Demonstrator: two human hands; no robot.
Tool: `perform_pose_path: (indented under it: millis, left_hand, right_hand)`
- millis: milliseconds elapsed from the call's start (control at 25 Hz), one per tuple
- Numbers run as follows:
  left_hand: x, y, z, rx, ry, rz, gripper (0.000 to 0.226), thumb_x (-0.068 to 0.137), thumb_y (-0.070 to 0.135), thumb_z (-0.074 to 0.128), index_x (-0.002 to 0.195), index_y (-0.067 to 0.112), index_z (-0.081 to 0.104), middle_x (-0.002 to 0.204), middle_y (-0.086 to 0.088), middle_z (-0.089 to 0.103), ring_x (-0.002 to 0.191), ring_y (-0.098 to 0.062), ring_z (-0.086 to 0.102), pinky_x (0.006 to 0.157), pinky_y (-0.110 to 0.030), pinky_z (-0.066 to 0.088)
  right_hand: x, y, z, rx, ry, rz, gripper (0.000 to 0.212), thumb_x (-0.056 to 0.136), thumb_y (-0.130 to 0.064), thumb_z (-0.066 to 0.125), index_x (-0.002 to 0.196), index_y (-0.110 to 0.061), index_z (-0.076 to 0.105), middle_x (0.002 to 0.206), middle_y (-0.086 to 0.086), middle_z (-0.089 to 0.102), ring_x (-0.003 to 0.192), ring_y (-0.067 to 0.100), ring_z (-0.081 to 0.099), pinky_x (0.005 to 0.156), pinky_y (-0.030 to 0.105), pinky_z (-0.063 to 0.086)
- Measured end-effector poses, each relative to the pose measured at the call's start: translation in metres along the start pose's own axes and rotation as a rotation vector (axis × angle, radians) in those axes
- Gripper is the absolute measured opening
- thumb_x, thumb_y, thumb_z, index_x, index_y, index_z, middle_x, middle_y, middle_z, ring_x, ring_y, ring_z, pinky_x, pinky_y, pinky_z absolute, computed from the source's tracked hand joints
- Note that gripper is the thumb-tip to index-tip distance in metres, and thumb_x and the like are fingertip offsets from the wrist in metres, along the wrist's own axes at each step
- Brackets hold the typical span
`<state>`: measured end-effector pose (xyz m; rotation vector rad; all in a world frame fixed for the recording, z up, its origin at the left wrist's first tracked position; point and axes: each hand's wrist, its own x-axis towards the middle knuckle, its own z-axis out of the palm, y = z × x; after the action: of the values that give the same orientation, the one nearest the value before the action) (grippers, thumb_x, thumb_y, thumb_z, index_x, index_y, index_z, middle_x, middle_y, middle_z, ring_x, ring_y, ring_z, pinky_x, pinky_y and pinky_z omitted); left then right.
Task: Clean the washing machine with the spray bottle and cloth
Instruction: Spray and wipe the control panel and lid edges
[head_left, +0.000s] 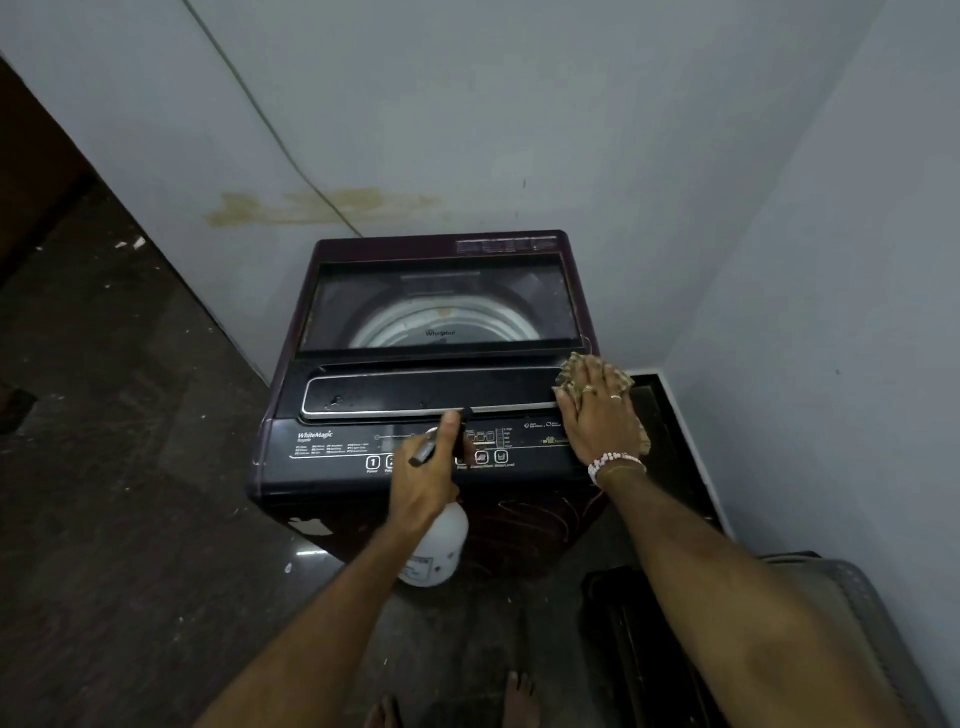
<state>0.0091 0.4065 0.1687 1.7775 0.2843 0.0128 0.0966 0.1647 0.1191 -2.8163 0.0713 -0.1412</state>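
Both arms extend forward, bare. The left grip (423, 480) is curled round the neck of the spray bottle (439, 551), with 1 digit stretched forward over its head. The right grip (597, 410) lies palm down on the cloth (623, 382), fingers straight and close together.

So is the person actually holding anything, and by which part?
The left hand grips the spray bottle by its neck, at the trigger head. The right hand holds nothing; its flat fingers press the cloth onto the washing machine.
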Motion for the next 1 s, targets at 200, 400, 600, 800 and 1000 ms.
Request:
perform_pose_path:
  millis: [200, 400, 600, 800, 1000]
  left_hand:
    - [0.015, -0.02, -0.071, -0.053, 0.04, -0.037, 0.06, 0.102, 0.064, 0.049, 0.074, 0.02, 0.076, 0.079, -0.018, 0.078, 0.04, -0.014, 0.054, 0.042, -0.027, 0.047]
    - [0.02, -0.034, -0.145, -0.014, 0.05, -0.012, 0.073, 0.099, 0.072, 0.045, 0.082, 0.008, 0.074, 0.08, -0.015, 0.078, 0.041, -0.013, 0.055, 0.05, -0.033, 0.05]
    - [0.027, -0.042, -0.239, -0.006, 0.181, 0.016, 0.101, 0.08, 0.094, 0.043, 0.074, -0.002, 0.074, 0.052, -0.013, 0.067, 0.039, -0.02, 0.057, 0.045, -0.029, 0.05]
    - [0.041, -0.046, -0.289, 0.06, 0.21, 0.056, 0.082, 0.102, 0.067, 0.044, 0.085, -0.008, 0.073, 0.076, -0.033, 0.073, 0.043, -0.028, 0.055, 0.053, -0.038, 0.051]
    - [0.055, -0.042, -0.291, 0.068, 0.191, 0.094, 0.064, 0.104, 0.06, 0.042, 0.078, 0.011, 0.074, 0.081, -0.011, 0.078, 0.037, -0.01, 0.054, 0.043, -0.024, 0.048]
  right_hand:
    - [-0.021, -0.038, 0.014, -0.177, 0.033, 0.112, 0.059, 0.108, -0.041, 0.022, 0.161, -0.016, 0.02, 0.168, 0.001, 0.021, 0.156, 0.021, 0.014, 0.124, 0.052, 0.017]
    - [-0.062, -0.187, 0.06, -0.089, -0.028, -0.073, 0.057, 0.108, -0.036, 0.024, 0.161, -0.016, 0.019, 0.168, 0.001, 0.019, 0.156, 0.027, 0.012, 0.12, 0.056, 0.02]
    - [-0.082, -0.363, 0.116, 0.006, -0.224, -0.326, 0.072, 0.099, -0.05, 0.017, 0.161, -0.014, 0.019, 0.169, 0.005, 0.011, 0.157, 0.029, 0.002, 0.122, 0.058, 0.01]
    - [-0.075, -0.4, 0.129, -0.127, -0.254, -0.475, 0.059, 0.105, -0.034, 0.033, 0.16, -0.015, 0.024, 0.169, 0.005, 0.016, 0.156, 0.027, 0.006, 0.124, 0.055, 0.008]
    - [-0.035, -0.375, 0.117, -0.269, -0.207, -0.493, 0.06, 0.104, -0.031, 0.032, 0.159, -0.009, 0.021, 0.167, 0.009, 0.019, 0.156, 0.028, 0.009, 0.123, 0.057, 0.012]
